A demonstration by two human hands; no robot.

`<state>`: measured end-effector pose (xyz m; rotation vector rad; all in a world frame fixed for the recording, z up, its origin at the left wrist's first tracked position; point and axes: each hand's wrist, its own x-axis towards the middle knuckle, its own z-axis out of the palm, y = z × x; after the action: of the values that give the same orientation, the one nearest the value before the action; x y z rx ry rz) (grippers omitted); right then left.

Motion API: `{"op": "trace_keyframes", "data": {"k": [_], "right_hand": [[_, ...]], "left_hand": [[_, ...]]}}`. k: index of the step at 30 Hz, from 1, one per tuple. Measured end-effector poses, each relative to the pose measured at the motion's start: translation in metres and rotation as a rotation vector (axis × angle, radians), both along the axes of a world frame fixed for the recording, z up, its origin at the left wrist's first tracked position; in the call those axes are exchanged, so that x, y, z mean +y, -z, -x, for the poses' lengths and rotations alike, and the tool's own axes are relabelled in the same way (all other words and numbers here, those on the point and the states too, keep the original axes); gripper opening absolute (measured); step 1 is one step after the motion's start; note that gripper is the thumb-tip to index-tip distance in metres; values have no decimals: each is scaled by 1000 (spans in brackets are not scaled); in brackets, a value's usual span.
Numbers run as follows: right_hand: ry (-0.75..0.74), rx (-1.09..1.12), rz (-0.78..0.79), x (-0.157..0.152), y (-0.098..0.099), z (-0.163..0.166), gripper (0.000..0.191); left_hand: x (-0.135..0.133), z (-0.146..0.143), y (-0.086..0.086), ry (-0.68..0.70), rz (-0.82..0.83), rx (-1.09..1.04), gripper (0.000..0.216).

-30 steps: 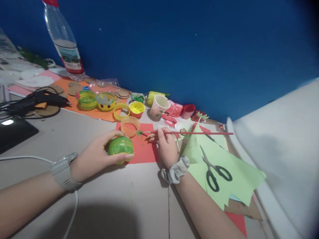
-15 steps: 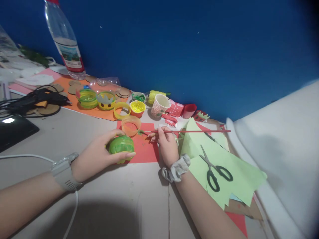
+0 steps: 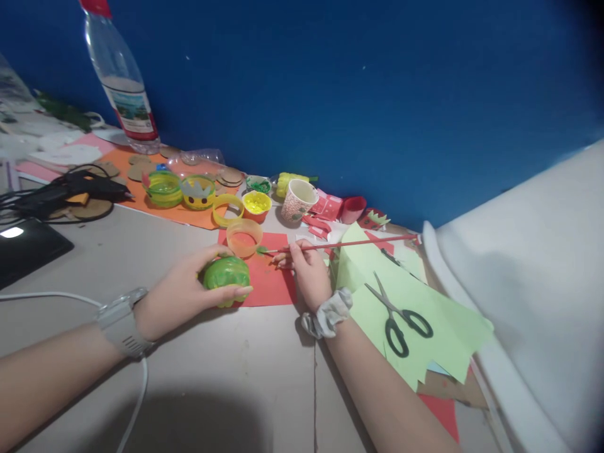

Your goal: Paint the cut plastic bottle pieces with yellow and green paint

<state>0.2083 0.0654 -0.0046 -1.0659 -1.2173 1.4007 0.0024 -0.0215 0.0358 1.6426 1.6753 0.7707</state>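
My left hand (image 3: 189, 286) is wrapped round a green-painted plastic bottle bottom (image 3: 227, 279), its lobed base showing streaks of green and yellow. My right hand (image 3: 309, 272) pinches a red-handled paintbrush (image 3: 349, 244), whose green tip points left. That tip is close to a pale orange ring (image 3: 244, 238), just beyond the bottle bottom. Under these lies a red paper sheet (image 3: 278, 286). Behind stand a cup of yellow paint (image 3: 257, 202), a cup of green paint (image 3: 258, 184) and a patterned paper cup (image 3: 300, 200).
Scissors (image 3: 396, 314) lie on light green paper (image 3: 443, 321) at the right. Painted bottle pieces (image 3: 198, 192) sit on orange paper (image 3: 184, 217). A tall bottle (image 3: 127, 100) stands by the blue wall. A black glue gun (image 3: 94, 185) and cables are at the left.
The paintbrush's far end has tipped slightly upward. Both hands keep their holds, and the view has shifted slightly.
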Motion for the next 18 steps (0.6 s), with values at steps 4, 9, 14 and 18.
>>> {"op": "trace_keyframes", "data": {"k": [4, 9, 14, 18], "right_hand": [[141, 83, -68, -3, -13, -6, 33], [81, 193, -139, -28, -39, 4, 35], [-145, 11, -165, -46, -36, 16, 30], [-84, -156, -195, -41, -26, 9, 35]], "left_hand": [[-2, 3, 4, -40, -58, -50, 60], [-3, 5, 8, 22, -107, -116, 61], [-1, 3, 4, 98, -21, -113, 56], [0, 4, 5, 80, -15, -60, 56]]}}
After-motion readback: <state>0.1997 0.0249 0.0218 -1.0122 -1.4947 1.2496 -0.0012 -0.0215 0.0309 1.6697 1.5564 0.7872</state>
